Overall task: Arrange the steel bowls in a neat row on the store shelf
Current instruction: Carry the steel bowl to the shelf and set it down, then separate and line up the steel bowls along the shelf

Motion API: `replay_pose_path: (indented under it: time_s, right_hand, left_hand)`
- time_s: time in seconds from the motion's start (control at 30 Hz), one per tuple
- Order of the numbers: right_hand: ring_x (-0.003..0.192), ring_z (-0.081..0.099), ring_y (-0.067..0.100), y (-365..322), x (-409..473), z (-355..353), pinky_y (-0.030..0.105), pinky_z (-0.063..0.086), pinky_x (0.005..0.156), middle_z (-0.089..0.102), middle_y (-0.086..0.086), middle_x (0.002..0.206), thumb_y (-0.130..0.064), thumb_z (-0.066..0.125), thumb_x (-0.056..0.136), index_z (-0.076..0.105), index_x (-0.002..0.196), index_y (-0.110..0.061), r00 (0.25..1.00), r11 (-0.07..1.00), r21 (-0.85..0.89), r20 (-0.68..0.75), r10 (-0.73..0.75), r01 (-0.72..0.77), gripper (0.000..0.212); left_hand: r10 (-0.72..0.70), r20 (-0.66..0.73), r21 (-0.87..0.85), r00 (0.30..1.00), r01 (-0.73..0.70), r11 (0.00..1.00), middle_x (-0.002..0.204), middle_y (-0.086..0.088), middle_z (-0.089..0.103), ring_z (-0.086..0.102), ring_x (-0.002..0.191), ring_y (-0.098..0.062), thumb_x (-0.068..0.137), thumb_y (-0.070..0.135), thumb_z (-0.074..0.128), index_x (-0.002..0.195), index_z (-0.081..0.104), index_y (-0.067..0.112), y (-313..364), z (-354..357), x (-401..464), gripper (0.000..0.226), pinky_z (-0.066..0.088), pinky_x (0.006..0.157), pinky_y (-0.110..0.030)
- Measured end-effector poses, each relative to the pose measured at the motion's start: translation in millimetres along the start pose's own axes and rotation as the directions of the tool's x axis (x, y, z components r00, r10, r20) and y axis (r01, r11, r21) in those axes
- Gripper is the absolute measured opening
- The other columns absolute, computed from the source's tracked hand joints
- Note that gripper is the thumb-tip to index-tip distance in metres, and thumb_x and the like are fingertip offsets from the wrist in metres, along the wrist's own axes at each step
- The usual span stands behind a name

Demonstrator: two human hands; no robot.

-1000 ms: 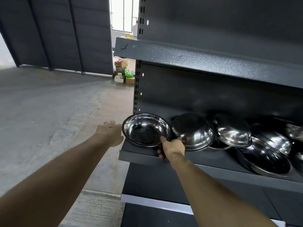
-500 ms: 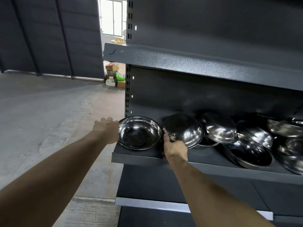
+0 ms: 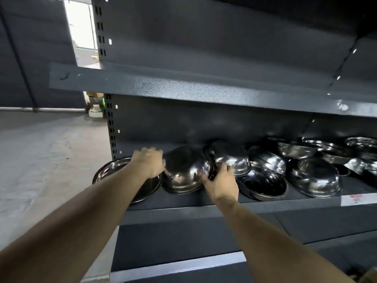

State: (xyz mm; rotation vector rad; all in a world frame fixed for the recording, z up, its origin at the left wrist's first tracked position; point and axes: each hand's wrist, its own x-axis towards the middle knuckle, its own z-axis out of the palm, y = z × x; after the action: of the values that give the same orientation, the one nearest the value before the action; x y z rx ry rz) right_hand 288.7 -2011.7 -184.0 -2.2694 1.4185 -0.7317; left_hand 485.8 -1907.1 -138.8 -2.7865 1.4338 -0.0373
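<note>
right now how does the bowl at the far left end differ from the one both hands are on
The far-left bowl sits mouth up, showing its inside; the bowl between the hands is upside down, showing its domed outside. The left forearm crosses the far-left bowl and hides part of it; the upside-down bowl has the left hand and right hand at its sides. Both are shiny steel on the same shelf.

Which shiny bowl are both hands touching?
The upside-down bowl, second from the shelf's left end. The left hand and right hand touch its two sides; no other bowl has both.
</note>
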Motion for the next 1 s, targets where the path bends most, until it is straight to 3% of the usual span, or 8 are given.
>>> replay_pose_path:
  time_s: [0.17,0.43,0.67,0.77,0.9,1.0]
  right_hand:
    - [0.150,0.018,0.030,12.5,13.5,-0.1,0.037,0.017,0.123,0.028,0.011,0.160,-0.072,0.062,0.076,0.023,0.156,-0.011,0.980,0.975,-0.142,0.121,-0.155,0.172,0.108]
    - [0.153,0.004,0.026,7.3,30.5,12.2,0.036,0.003,0.124,0.017,0.006,0.165,-0.079,0.062,0.069,0.011,0.159,-0.014,0.945,0.959,-0.132,0.247,-0.214,0.252,0.122]
    - [0.153,0.008,0.023,10.1,32.8,22.1,0.035,0.006,0.125,0.024,0.005,0.163,-0.069,0.065,0.076,0.015,0.158,-0.011,0.931,0.918,-0.196,0.200,-0.306,0.344,0.112]
    - [0.153,0.011,0.020,11.8,35.4,20.1,0.033,0.009,0.126,0.026,0.004,0.163,-0.062,0.069,0.077,0.019,0.158,-0.012,0.921,0.900,-0.201,0.137,-0.364,0.385,0.107]
    - [0.150,0.019,0.022,13.4,41.0,10.0,0.033,0.015,0.124,0.030,0.002,0.161,-0.058,0.074,0.075,0.024,0.157,-0.013,0.897,0.870,-0.225,0.049,-0.439,0.438,0.106]
    - [0.142,0.030,0.026,14.8,41.9,2.3,0.036,0.024,0.120,0.033,0.001,0.160,-0.055,0.077,0.072,0.026,0.156,-0.013,0.883,0.855,-0.255,-0.003,-0.468,0.452,0.106]
  left_hand:
    - [-0.006,0.074,-0.106,0.997,0.013,0.994,0.142,-0.005,0.054,0.044,0.133,-0.028,0.099,0.052,0.027,0.138,0.047,0.023,19.8,9.4,29.5,0.052,0.022,0.115,-0.053]
    - [-0.100,0.204,-0.285,0.974,0.157,0.946,0.145,-0.009,0.051,0.040,0.138,-0.031,0.093,0.069,0.014,0.144,0.040,0.027,25.6,34.5,59.8,0.071,0.012,0.118,-0.058]
    - [-0.134,0.114,-0.420,0.984,0.170,0.892,0.121,-0.006,0.068,0.054,0.126,-0.027,0.092,0.067,0.024,0.134,0.047,0.027,37.5,41.3,67.3,0.063,0.021,0.115,-0.047]
    - [-0.149,0.056,-0.493,0.987,0.157,0.856,0.128,-0.007,0.063,0.054,0.125,-0.028,0.091,0.067,0.030,0.133,0.048,0.026,37.6,42.9,65.3,0.061,0.025,0.114,-0.045]
    - [-0.176,0.028,-0.658,0.984,0.150,0.738,0.143,-0.007,0.050,0.049,0.131,-0.030,0.089,0.068,0.036,0.149,0.031,0.028,36.7,38.5,62.5,0.073,0.035,0.112,-0.046]
    - [-0.228,0.003,-0.732,0.974,0.157,0.663,0.143,-0.010,0.045,0.050,0.128,-0.034,0.089,0.068,0.037,0.149,0.031,0.030,37.6,31.6,62.3,0.072,0.040,0.105,-0.042]
